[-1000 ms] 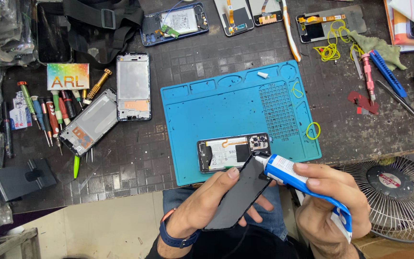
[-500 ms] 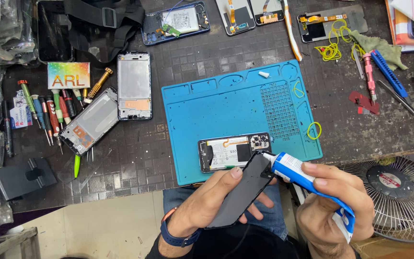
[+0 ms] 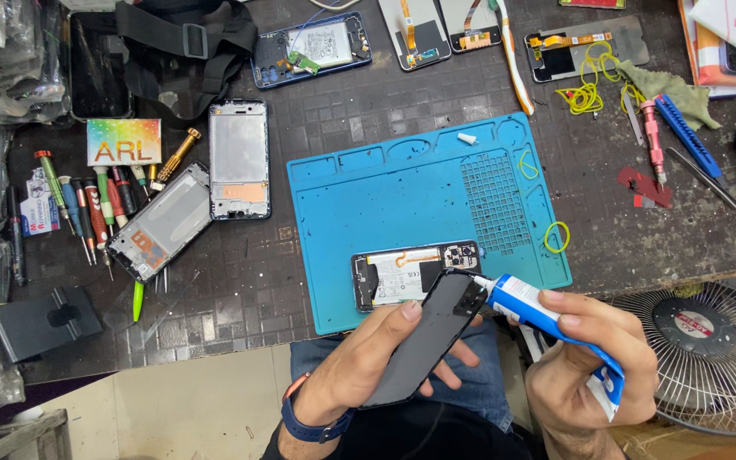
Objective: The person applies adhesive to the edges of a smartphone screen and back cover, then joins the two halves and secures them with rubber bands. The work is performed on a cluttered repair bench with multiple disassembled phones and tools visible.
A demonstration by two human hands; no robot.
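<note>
My left hand (image 3: 364,362) grips a dark phone back cover (image 3: 426,336), tilted over my lap at the table's near edge. A blue and white glue tube (image 3: 547,322) is squeezed in my right hand (image 3: 594,362), its white nozzle touching the cover's upper right corner by the camera cut-out. Just beyond the cover, an opened phone (image 3: 415,273) with its insides exposed lies on the blue work mat (image 3: 419,183).
Two phone frames (image 3: 238,158) lie left of the mat beside a row of screwdrivers (image 3: 87,204). More opened phones and screens line the far edge. Yellow rubber bands (image 3: 585,89), a red tool (image 3: 651,140) and blue cutter lie at right. A fan (image 3: 700,349) sits lower right.
The nozzle has slid along the cover's top edge toward its right corner, and my left hand has tilted the cover slightly.
</note>
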